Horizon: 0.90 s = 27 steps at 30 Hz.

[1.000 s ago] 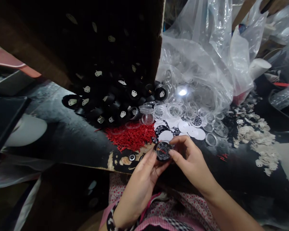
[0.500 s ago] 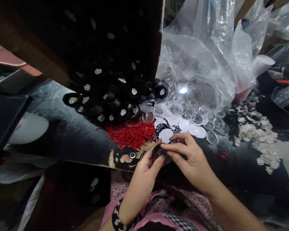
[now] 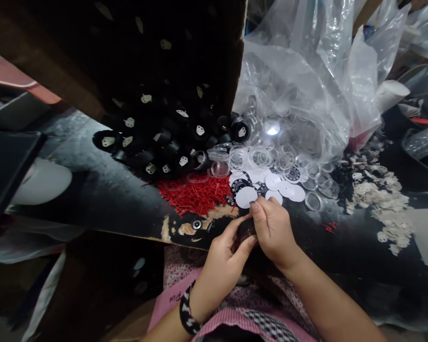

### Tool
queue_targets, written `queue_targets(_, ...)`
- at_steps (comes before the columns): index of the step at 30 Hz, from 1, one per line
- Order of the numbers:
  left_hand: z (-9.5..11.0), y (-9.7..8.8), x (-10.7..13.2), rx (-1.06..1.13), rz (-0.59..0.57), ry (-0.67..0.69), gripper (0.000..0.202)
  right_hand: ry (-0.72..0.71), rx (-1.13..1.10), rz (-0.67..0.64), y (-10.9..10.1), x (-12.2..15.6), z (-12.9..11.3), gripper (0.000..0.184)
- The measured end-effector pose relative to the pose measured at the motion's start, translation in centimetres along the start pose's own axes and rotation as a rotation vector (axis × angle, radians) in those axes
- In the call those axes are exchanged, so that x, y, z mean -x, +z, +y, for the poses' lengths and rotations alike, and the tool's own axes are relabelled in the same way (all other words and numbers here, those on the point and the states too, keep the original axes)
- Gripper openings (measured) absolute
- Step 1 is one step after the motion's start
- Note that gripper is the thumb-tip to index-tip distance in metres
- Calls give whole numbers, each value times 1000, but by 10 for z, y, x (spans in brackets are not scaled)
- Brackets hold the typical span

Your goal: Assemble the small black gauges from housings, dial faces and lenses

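Observation:
My left hand (image 3: 224, 259) holds a small black round case (image 3: 246, 229) between thumb and fingers, just over the bench's front edge. My right hand (image 3: 276, 232) is curled closed against the case's right side, its thumb on the rim; it partly hides the case. Just beyond my hands lie white discs (image 3: 246, 197) and black printed dials (image 3: 238, 185). A heap of thin red pointers (image 3: 196, 195) is to their left. Clear round covers (image 3: 260, 156) are piled behind the discs. What is inside the case is too dark to make out.
A tipped carton (image 3: 164, 28) holds many black cases with pale metal tabs (image 3: 184, 161). A clear plastic bag (image 3: 292, 80) stands beside it. Pale flat tabs (image 3: 385, 204) are heaped at right, near several loose red pointers (image 3: 329, 227). A small ring (image 3: 197, 224) lies left of my hands.
My right hand has gone from extended fingers on the case to a curled grip against it. Both hands and the case have shifted slightly right.

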<state>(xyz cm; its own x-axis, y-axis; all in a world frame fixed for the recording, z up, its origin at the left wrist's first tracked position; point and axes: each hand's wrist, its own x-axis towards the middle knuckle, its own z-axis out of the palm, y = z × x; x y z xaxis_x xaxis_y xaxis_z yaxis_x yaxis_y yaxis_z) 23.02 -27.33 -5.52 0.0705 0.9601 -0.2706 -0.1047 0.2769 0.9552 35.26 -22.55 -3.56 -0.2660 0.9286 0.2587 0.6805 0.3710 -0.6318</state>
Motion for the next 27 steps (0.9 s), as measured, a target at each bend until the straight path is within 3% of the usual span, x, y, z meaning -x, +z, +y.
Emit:
queue_targets(3, -2, -20, 19, -96, -36, -36, 36, 10, -144, -140, -9, 3, -1, 32)
queue_targets(5, -18, -52, 45, -179, -2, -90, 35, 44, -244, -243, -15, 5, 0, 25)
queue_targets(6, -29, -73, 59, -221, 66, -143, 36, 67, -279, -259, -17, 6, 0, 24)
queue_targets(9, -60, -137, 96, -460, 472, -201, 40, 119, -343, -242, -15, 6, 1, 26)
queue_targets(11, -62, -163, 105, -655, 628, -132, 44, 90, -369, -258, -9, 4, 0, 27)
queue_targets(14, -32, -159, 80, -826, 617, 102, 38, 3, -365, -288, 1, 2, -4, 23)
queue_targets(18, 23, -123, -3, -1061, 523, 487, 36, -20, -313, -230, 6, 4, 0, 24)
queue_targets(22, 47, -116, -67, -1175, 491, 625, 20, 46, -307, -145, 4, 9, 11, 26)
queue_targets(24, 47, -121, -77, -1176, 480, 655, 12, 60, -326, -130, 5, 8, 13, 27)
queue_targets(27, 42, -118, -64, -1144, 505, 720, 8, 70, -385, -146, 7, 4, 10, 26)
